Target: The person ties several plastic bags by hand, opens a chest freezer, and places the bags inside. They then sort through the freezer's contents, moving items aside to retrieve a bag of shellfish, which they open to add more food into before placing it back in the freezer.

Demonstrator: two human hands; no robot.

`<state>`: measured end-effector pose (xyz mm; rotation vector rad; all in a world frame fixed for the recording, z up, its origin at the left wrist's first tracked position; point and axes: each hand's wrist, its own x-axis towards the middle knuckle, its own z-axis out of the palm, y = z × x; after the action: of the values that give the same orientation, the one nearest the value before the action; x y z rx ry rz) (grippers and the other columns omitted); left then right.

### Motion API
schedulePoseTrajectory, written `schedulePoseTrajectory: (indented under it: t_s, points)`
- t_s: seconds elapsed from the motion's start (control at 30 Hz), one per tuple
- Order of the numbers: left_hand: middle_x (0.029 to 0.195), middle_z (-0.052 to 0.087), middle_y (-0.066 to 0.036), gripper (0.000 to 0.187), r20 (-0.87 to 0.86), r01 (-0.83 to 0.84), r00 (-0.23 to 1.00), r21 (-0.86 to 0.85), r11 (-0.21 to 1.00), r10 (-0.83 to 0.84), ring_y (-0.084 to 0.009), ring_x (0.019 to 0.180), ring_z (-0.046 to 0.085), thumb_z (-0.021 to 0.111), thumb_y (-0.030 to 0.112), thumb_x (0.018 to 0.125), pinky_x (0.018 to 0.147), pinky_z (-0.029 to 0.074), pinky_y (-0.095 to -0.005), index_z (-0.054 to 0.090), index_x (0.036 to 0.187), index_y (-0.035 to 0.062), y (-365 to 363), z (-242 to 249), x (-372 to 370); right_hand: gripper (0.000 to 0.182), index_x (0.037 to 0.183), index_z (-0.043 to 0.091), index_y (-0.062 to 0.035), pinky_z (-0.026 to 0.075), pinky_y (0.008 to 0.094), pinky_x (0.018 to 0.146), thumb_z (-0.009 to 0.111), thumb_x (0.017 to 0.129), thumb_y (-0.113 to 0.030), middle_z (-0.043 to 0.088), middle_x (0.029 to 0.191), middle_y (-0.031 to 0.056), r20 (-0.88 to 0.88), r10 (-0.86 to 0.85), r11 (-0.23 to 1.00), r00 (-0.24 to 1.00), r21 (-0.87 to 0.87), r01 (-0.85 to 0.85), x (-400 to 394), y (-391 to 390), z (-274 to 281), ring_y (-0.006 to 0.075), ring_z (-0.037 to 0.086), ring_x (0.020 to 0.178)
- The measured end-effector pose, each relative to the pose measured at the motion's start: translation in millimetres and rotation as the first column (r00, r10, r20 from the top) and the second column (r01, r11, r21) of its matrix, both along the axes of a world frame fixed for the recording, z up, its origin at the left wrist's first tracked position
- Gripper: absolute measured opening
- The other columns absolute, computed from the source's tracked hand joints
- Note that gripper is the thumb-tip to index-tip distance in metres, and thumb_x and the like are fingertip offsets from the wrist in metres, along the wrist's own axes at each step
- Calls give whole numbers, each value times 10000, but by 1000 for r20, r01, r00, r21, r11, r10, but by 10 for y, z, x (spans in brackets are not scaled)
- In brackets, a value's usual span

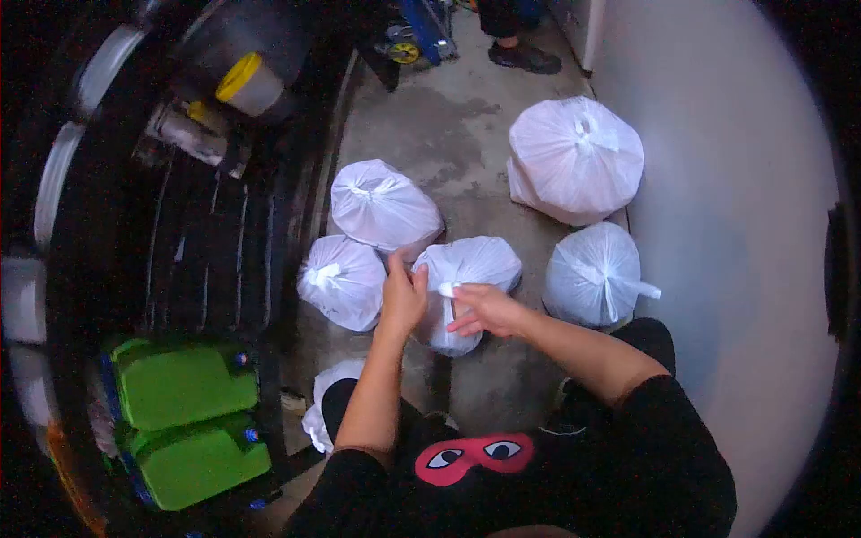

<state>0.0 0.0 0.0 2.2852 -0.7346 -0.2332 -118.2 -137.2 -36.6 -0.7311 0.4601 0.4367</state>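
A full white plastic bag (475, 262), tied at the top, stands on the floor in front of me. My right hand (487, 309) has its thumb and forefinger at the knot of this bag, pinching it, while the other fingers are loosely spread. On the bag's left side is my left hand (405, 291), its fingers apart and nothing seen in it. Two more tied bags are close by: an upper white bag (386, 204) just beyond my left fingertips and a lower-left white bag (343, 282) beside my left wrist.
Along the right wall (726, 206) stand a large tied bag (578, 157) and a smaller bag (592, 273). Another white bag (327, 403) lies by my leg. Green-topped containers (188, 386) and a yellow-rimmed bucket (253, 85) are left. A person's shoe (525, 58) shows at the far end.
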Motion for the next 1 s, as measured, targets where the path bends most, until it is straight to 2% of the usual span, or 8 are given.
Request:
schedulePoseTrajectory:
  t_s: [0.17,0.43,0.47,0.57,0.6,0.77,0.87,1.0]
  points:
    - [666,580,-164,367,-145,8,989,-34,999,-12,-279,629,609,469,296,943,583,457,-401,359,1170,29,-224,166,-256,293,1143,530,-33,541,329,685,456,964,-253,594,991,61,141,-116,977,983,-160,139,122,162,-302,219,638,855]
    - [645,549,-64,374,-604,121,787,-47,992,-125,-129,625,568,363,395,981,539,444,-269,492,1050,50,-63,207,10,251,782,596,-32,402,287,522,537,907,-241,526,604,7,338,-87,816,937,-515,262,184,285,-345,91,455,579]
    - [694,603,-111,456,-646,103,762,55,993,-43,-166,650,602,377,437,964,586,477,-297,526,1091,25,-32,162,70,159,835,622,-55,440,282,574,580,878,-203,563,674,15,359,34,743,933,-633,216,223,293,-446,132,540,621]
    - [737,648,-164,586,-239,187,961,195,963,-138,-226,635,631,432,538,905,615,496,-333,601,1035,-7,135,-457,308,130,885,630,-43,460,355,723,615,811,-149,610,809,92,649,253,355,717,-752,556,134,356,-400,245,582,795]
    - [762,652,-179,607,-330,247,932,283,927,-148,-243,656,638,457,559,876,636,497,-341,619,998,-13,83,-392,299,215,969,634,-42,423,407,860,611,764,-100,588,1001,167,542,393,432,742,-822,372,113,313,-330,342,537,976]
    - [768,661,-202,613,-516,432,841,457,777,-164,-276,736,651,558,584,778,694,492,-360,671,814,-18,-185,-141,184,264,1037,606,-23,407,418,900,514,789,-16,535,1056,218,409,502,433,762,-881,188,64,466,-547,376,493,1062]
    - [960,636,-175,437,-353,432,879,310,847,-320,-286,860,624,664,347,723,764,489,-362,632,1032,39,-168,-188,162,227,1001,587,25,403,419,899,483,805,-19,534,1038,233,248,598,416,762,-909,-31,89,443,-587,375,490,1064]
    - [1179,538,-151,547,-143,747,665,114,656,-733,-290,1090,524,675,183,675,912,437,-368,560,1206,119,-340,-308,231,209,963,582,42,401,421,883,469,811,-47,532,1029,238,501,652,301,569,-860,413,16,408,-535,376,504,1018]
